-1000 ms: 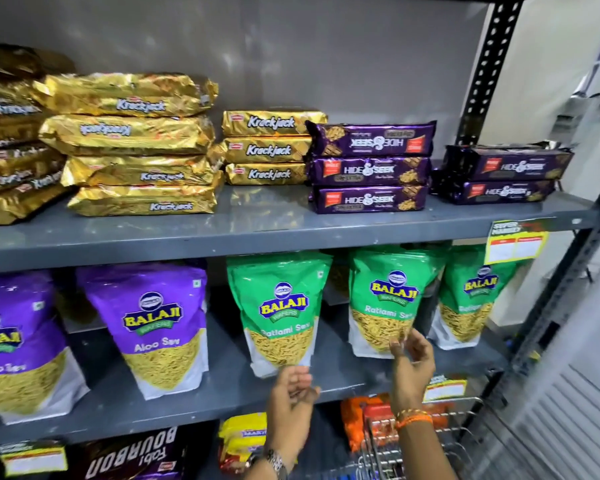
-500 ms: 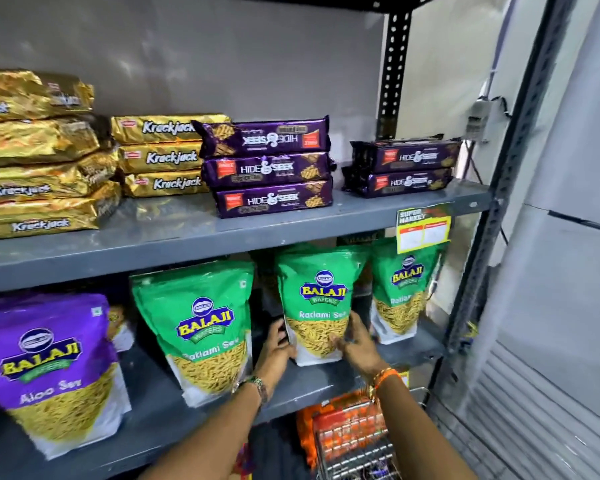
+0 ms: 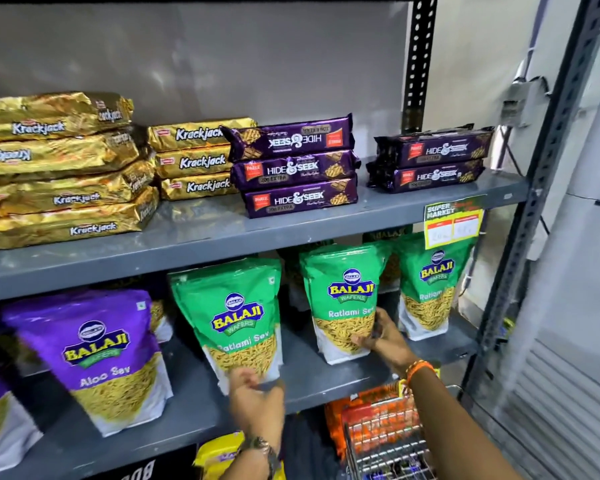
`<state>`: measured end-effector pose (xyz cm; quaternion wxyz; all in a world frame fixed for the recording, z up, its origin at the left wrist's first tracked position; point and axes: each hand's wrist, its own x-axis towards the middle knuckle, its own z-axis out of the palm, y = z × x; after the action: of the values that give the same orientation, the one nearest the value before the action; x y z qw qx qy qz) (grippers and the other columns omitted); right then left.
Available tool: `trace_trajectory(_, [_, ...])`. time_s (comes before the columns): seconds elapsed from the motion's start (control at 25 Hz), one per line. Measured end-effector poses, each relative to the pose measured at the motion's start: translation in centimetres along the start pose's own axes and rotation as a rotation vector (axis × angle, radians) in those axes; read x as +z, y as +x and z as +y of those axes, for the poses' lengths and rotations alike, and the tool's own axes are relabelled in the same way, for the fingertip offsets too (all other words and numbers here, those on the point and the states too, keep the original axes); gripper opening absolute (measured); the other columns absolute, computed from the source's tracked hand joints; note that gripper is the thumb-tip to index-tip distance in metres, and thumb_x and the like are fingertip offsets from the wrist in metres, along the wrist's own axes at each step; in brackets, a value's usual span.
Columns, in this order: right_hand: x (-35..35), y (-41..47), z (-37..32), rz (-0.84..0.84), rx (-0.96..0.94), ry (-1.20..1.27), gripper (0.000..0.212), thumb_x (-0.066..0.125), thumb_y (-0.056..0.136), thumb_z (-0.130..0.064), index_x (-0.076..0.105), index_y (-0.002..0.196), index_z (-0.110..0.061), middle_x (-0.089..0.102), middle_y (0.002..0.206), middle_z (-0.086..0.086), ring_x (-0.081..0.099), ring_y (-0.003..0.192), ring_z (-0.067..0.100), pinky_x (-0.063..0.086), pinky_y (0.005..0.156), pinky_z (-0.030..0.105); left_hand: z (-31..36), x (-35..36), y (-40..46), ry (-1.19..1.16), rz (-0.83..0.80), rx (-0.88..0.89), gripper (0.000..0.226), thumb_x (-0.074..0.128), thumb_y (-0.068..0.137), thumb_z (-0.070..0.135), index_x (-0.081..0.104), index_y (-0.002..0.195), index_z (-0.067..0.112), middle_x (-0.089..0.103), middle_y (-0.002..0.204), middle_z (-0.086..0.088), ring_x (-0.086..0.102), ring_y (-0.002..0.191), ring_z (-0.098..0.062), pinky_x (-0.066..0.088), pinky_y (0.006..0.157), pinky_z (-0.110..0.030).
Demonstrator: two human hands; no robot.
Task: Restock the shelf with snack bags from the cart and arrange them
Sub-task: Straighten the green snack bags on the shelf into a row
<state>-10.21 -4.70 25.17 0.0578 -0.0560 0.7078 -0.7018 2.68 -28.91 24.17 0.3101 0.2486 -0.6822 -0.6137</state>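
Note:
Three green Balaji Ratlami Sev bags stand upright on the middle grey shelf [image 3: 329,377]. My right hand [image 3: 383,337] grips the lower right edge of the middle green bag [image 3: 343,296]. My left hand [image 3: 255,398], blurred and with fingers apart, hovers in front of the bottom of the left green bag [image 3: 227,320] without clearly holding it. The right green bag [image 3: 430,292] stands untouched near the shelf's end. The wire cart [image 3: 385,445], with orange and red snack bags in it, sits below my right forearm.
Purple Aloo Sev bags [image 3: 101,355] stand to the left on the same shelf. The upper shelf [image 3: 205,240] carries stacked gold Krackjack packs [image 3: 63,174] and purple Hide & Seek packs [image 3: 295,168]. A yellow price tag [image 3: 452,221] hangs at its edge. A perforated upright [image 3: 523,216] bounds the right side.
My left hand has come off the middle green bag and dropped back to the lower left. My right hand stays on that bag. The view has shifted slightly left.

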Motion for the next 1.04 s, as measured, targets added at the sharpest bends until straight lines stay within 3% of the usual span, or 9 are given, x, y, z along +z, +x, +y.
trace_trajectory(0.08, [0.3,0.0,0.1,-0.006,-0.034,-0.039,0.066,0.076,0.076,0.009,0.042,0.129,-0.011,0.064,0.115,0.001,0.063,0.105,0.014,0.057,0.076,0.016,-1.8,-3.5,2.0,0.152,0.173,0.051,0.07,0.087,0.041,0.018,0.043,0.097,0.019,0.054,0.098,-0.017,0.056,0.088,-0.035,0.048,0.083,-0.039])
trace_trajectory(0.12, [0.4,-0.1,0.0,-0.01,-0.039,-0.058,0.064,0.073,0.078,0.011,0.041,0.129,-0.01,0.063,0.114,-0.002,0.061,0.103,0.009,0.056,0.073,0.013,-2.6,-4.8,3.5,0.21,0.178,0.02,0.087,0.093,0.038,0.019,0.043,0.109,0.013,0.051,0.11,-0.02,0.054,0.096,-0.036,0.047,0.09,-0.045])
trace_trajectory(0.24, [0.8,0.1,0.4,-0.012,-0.025,-0.062,0.062,0.071,0.08,0.012,0.042,0.13,-0.012,0.064,0.114,-0.006,0.06,0.104,0.007,0.056,0.072,0.013,-3.0,-6.6,7.2,0.26,-0.027,-0.073,0.113,0.101,0.033,0.01,0.043,0.13,0.002,0.053,0.129,-0.018,0.056,0.114,-0.032,0.047,0.1,-0.045])
trace_trajectory(0.36, [0.9,0.2,0.7,-0.018,-0.006,-0.059,0.063,0.07,0.08,0.012,0.043,0.132,-0.013,0.065,0.116,-0.003,0.061,0.106,0.009,0.057,0.073,0.015,-3.3,-6.9,9.3,0.294,-0.333,-0.038,0.105,0.103,0.026,0.029,0.057,0.12,0.023,0.072,0.118,0.001,0.069,0.108,-0.019,0.056,0.093,-0.042])
trace_trajectory(0.48, [1.0,0.6,0.8,-0.024,-0.019,-0.069,0.064,0.073,0.079,0.009,0.044,0.132,-0.012,0.066,0.121,0.003,0.06,0.117,0.02,0.056,0.089,0.026,-3.7,-6.8,10.2,0.327,-0.358,-0.068,0.097,0.096,0.022,0.055,0.064,0.106,0.02,0.078,0.105,0.002,0.074,0.097,-0.017,0.06,0.088,-0.043])
trace_trajectory(0.52, [1.0,0.7,0.8,-0.024,-0.021,-0.069,0.063,0.074,0.079,0.009,0.046,0.131,-0.013,0.066,0.121,0.003,0.06,0.119,0.022,0.055,0.092,0.03,-3.5,-6.8,10.2,0.335,-0.357,-0.068,0.091,0.095,0.025,0.055,0.064,0.103,0.02,0.078,0.104,0.001,0.074,0.095,-0.018,0.061,0.087,-0.043])
trace_trajectory(0.64, [1.1,0.8,0.8,-0.006,-0.015,-0.064,0.059,0.074,0.078,0.01,0.05,0.125,-0.018,0.067,0.12,0.005,0.059,0.121,0.026,0.054,0.096,0.039,-2.9,-7.0,10.0,0.347,-0.355,-0.056,0.068,0.099,0.042,0.029,0.064,0.099,0.022,0.078,0.104,-0.002,0.074,0.094,-0.02,0.06,0.088,-0.042])
trace_trajectory(0.76, [1.0,0.9,0.8,0.001,-0.014,-0.076,0.057,0.074,0.077,0.01,0.053,0.12,-0.021,0.067,0.122,0.007,0.059,0.123,0.028,0.05,0.103,0.051,-2.4,-6.8,9.4,0.34,-0.345,-0.052,0.067,0.098,0.05,0.016,0.064,0.108,0.018,0.077,0.105,-0.005,0.073,0.094,-0.023,0.058,0.088,-0.039])
trace_trajectory(1.04, [1.3,0.8,1.0,0.023,-0.001,-0.057,0.064,0.075,0.077,0.01,0.048,0.132,-0.011,0.066,0.126,0.011,0.057,0.125,0.029,0.051,0.103,0.05,-2.2,-7.0,9.3,0.328,-0.364,-0.072,0.063,0.097,0.049,0.02,0.061,0.1,0.024,0.077,0.104,-0.003,0.073,0.096,-0.023,0.059,0.09,-0.043])
